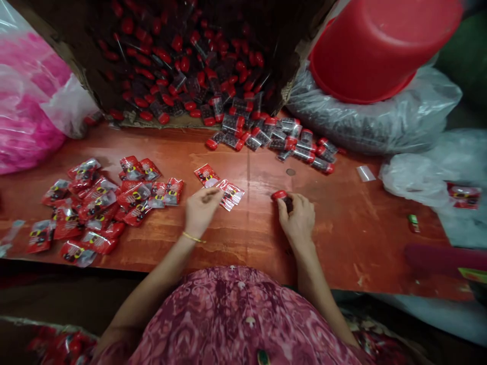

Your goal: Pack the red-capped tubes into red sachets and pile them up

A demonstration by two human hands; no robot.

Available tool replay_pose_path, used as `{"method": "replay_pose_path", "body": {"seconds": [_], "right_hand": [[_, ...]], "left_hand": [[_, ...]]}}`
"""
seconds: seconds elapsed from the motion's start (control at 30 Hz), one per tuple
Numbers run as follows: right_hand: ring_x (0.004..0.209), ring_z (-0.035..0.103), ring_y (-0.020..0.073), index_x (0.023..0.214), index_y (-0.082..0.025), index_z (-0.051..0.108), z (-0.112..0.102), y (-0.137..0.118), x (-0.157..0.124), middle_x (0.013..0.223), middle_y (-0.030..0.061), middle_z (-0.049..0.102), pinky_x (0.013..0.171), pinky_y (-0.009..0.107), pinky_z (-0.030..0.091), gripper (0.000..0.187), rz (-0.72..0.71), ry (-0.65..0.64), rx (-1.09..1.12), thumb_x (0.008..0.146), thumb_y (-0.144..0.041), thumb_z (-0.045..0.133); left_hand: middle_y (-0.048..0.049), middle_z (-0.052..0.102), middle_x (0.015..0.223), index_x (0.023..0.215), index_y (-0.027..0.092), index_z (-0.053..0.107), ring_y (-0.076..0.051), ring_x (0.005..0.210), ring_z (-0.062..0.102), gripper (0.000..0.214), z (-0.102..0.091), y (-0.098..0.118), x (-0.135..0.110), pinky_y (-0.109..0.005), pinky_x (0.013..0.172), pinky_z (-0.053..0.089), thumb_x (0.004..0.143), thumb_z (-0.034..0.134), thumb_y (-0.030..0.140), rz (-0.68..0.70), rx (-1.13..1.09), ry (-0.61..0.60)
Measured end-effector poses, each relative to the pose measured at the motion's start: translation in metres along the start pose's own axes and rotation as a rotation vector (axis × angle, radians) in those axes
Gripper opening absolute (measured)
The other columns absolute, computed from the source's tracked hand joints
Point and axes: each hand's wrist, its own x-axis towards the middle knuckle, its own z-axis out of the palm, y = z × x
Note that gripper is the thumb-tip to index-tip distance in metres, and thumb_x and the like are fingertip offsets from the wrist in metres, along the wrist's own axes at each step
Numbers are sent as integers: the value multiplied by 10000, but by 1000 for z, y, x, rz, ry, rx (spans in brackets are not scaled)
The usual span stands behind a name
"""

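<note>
My right hand (299, 218) is closed around a small clear container with a red cap (279, 194) and dark contents, just above or on the tabletop. My fingers hide most of its body. To the left, my left hand (201, 210) has its fingers curled together beside a few flat red printed packets (232, 194). The fingertips meet the edge of these packets, but whether they grip one is unclear. Another red printed packet (205, 174) lies just beyond that hand.
A pile of filled red packets (95, 203) covers the table's left side. Behind, a cardboard box (89, 83) holds many red-capped containers, with several more (304, 149) spilled in front. A red bucket (376, 50) rests on a plastic sack (380, 126) at right.
</note>
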Motion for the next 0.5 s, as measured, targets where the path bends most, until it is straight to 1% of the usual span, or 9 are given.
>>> {"method": "replay_pose_path", "body": {"seconds": [0.03,0.1,0.13,0.2,0.27,0.37,0.43,0.5], "right_hand": [[945,526,262,1007,-131,612,1,-2,-1,1013,153,626,800,382,391,365,-2,-1,4,861,-421,446],[957,525,262,1016,-135,609,1,-5,-2,1033,152,619,797,381,390,353,-14,3,19,862,-412,453],[960,526,261,1014,-138,609,2,-6,-2,1037,150,616,795,380,392,346,-22,7,30,860,-408,459],[960,530,259,999,-144,615,1,-7,-2,1032,145,616,792,379,398,326,-43,26,55,856,-400,473],[959,535,257,971,-149,626,-1,-10,-1,1024,141,618,796,382,404,299,-68,68,78,852,-385,487],[941,549,242,930,-157,639,-5,-22,0,989,129,634,815,382,412,241,-128,116,139,853,-338,499],[920,563,226,913,-167,643,-8,-37,1,954,111,650,828,373,417,211,-176,96,225,858,-308,495],[901,575,212,916,-175,640,-8,-55,1,932,95,663,831,360,425,210,-201,21,351,867,-300,479]], "left_hand": [[-83,713,907,849,186,701,-244,921,643,327,10,-2,1,-398,885,453,647,702,444,144,209,-44],[-100,663,1114,890,213,711,-300,1144,527,281,23,-2,7,-484,1018,316,684,687,403,382,573,-99],[-97,629,1185,902,227,713,-320,1215,460,259,25,-2,11,-521,1046,251,707,670,390,454,712,-116],[-82,608,1222,895,248,720,-341,1269,391,211,26,-2,18,-570,1047,202,758,618,372,504,902,-140],[-62,625,1198,889,266,723,-340,1270,390,200,24,-2,22,-582,1035,212,804,560,345,509,988,-150],[-56,633,1187,918,268,718,-333,1271,395,218,18,-6,21,-584,1040,208,826,523,297,524,1002,-151],[-66,624,1201,927,261,716,-329,1278,392,222,13,-8,18,-595,1046,191,825,521,287,531,980,-148],[-79,613,1214,918,258,717,-321,1281,392,225,10,-10,15,-606,1046,184,829,513,293,538,951,-137]]}}
